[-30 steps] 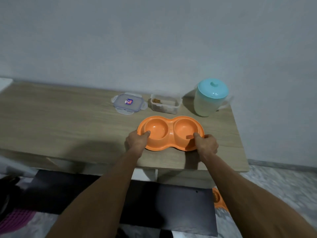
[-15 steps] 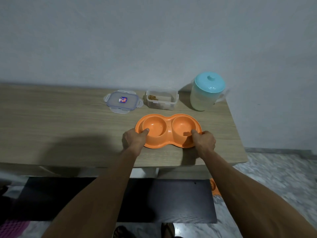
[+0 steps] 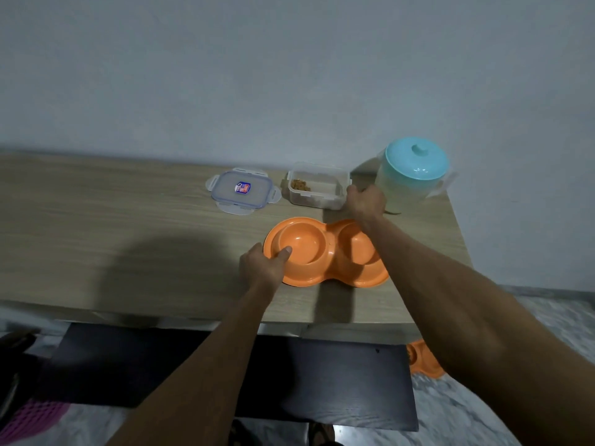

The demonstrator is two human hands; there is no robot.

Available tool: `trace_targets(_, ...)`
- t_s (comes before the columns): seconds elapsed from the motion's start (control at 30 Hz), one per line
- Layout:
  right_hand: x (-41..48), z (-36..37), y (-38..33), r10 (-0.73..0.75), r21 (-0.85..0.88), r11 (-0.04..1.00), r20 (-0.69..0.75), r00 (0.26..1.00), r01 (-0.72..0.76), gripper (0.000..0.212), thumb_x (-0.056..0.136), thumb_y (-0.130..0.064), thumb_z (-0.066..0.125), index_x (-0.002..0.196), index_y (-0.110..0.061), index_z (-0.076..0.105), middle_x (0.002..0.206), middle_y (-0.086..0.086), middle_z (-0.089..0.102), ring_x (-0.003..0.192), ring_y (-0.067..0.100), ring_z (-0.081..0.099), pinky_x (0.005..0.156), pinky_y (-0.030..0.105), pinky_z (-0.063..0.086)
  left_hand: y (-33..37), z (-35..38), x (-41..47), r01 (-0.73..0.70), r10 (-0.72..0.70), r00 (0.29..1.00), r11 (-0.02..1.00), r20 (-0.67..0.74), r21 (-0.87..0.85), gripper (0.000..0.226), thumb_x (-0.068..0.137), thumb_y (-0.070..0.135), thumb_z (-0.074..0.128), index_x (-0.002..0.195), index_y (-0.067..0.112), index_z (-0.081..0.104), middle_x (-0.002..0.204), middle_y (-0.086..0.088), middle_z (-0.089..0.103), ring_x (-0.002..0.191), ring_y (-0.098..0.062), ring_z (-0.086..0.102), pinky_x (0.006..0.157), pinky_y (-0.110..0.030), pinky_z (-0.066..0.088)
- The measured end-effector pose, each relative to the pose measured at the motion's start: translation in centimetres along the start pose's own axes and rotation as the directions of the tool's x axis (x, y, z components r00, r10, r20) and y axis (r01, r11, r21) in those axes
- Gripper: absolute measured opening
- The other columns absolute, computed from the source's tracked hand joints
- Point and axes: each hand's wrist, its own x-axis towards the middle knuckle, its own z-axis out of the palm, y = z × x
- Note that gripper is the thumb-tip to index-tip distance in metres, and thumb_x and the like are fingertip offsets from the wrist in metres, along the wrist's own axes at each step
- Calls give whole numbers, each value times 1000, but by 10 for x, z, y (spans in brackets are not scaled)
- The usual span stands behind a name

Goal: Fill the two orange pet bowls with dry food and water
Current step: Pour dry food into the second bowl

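Left hand (image 3: 262, 267) pinches the double bowl (image 3: 325, 252) at its 9 o'clock rim; right hand (image 3: 365, 201) touches the food container (image 3: 317, 185), grip unclear.

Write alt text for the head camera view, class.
A person's left hand grips the rim of an empty orange double pet bowl on a wooden table, while the right hand reaches the open food container beside a teal-lidded jug.

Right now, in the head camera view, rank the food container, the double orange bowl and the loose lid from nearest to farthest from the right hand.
1. Food container: right hand at its right end.
2. Double orange bowl: just below the hand, nearer the table's front edge.
3. Loose lid: farthest, left of the container.
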Motion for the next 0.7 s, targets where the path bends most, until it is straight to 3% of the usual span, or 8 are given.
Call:
trace_targets(0.13,17,15,-9,107,40,993,89,990,-111,55,92,-38,58,127,4,59,128,22,63,119,39,59,95,37,48,-2,1,1,-27,27,999,999,17,-24,64,83,35,75,131,-2,54,133,-20,57,119,-35,56,97,-40,45)
trace_targets(0.3,33,26,-7,174,141,971,143,974,-194,54,84,-36,63,123,0,61,118,16,67,103,37,66,89,44,58,-2,1,1,-10,12,999,999,43,-43,65,85,36,73,136,0,51,136,-18,53,121,-33,55,98,-42,46)
trace_targets(0.47,19,19,-21,110,288,942,226,968,-174,38,90,-26,61,119,-3,59,112,12,66,94,32,66,80,47,61,-7,-2,5,-37,34,999,997,40,72,75,82,51,71,133,0,51,134,-19,54,120,-35,54,98,-45,48)
trace_targets(0.57,14,8,-23,44,346,930,235,971,-126,37,81,-24,60,111,-2,63,107,13,69,92,33,68,77,52,61,-4,-7,3,-55,44,997,985,67,164,93,78,65,66,142,2,42,141,-18,48,128,-35,49,100,-46,45)
trace_targets(0.63,6,-2,-24,-16,364,929,225,974,-68,28,76,-24,58,94,-3,62,93,11,67,93,36,67,78,57,59,-4,-13,-2,-111,86,989,968,117,224,109,67,77,64,148,10,33,147,-14,42,134,-32,43,104,-48,44)
trace_targets(0.7,-9,-16,-25,-58,367,930,209,976,-23,33,75,-24,59,96,3,59,89,12,61,98,38,65,77,58,59,-6,-19,-8,-216,168,971,921,171,325,119,52,85,62,148,22,29,146,-8,41,135,-29,42,102,-52,45)
